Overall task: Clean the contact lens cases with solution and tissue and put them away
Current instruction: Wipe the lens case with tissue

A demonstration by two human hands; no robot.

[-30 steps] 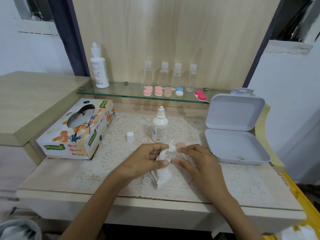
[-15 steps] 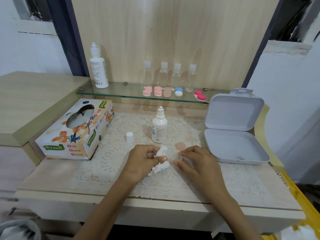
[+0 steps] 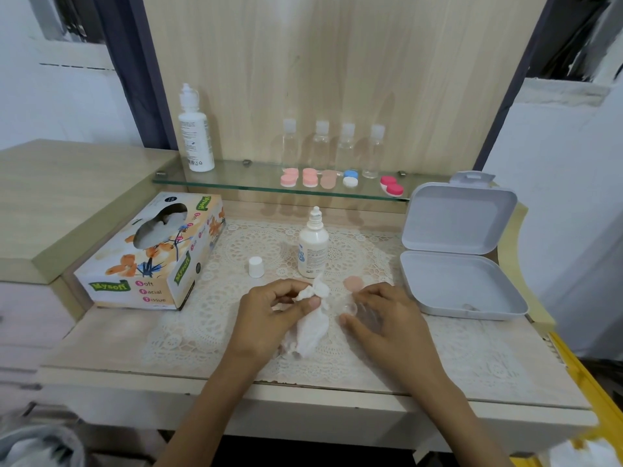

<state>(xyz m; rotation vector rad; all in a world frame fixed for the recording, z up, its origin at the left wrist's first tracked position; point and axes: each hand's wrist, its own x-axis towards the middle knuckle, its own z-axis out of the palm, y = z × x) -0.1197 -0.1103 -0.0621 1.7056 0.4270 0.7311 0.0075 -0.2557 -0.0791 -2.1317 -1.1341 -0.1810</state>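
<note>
My left hand (image 3: pixel 269 308) pinches a crumpled white tissue (image 3: pixel 312 321) that hangs down onto the lace mat. My right hand (image 3: pixel 381 315) holds a clear lens case body (image 3: pixel 350 308) just right of the tissue. A peach cap (image 3: pixel 353 283) lies on the mat above my right fingers. The small solution bottle (image 3: pixel 313 249) stands uncapped behind my hands, and its white cap (image 3: pixel 256 266) sits to its left. Several more lens cases (image 3: pixel 317 178) in pink, peach, blue-white and red line the glass shelf (image 3: pixel 236 183).
A tissue box (image 3: pixel 151 254) lies at the left. An open grey storage box (image 3: pixel 458 261) sits at the right. A tall white bottle (image 3: pixel 195 129) and several clear small bottles (image 3: pixel 333 146) stand on the shelf. The lace mat (image 3: pixel 236 318) covers the tabletop.
The tissue has left the case and unfurled from a tight wad into a longer hanging strip in my left hand. My right hand stays on the clear case.
</note>
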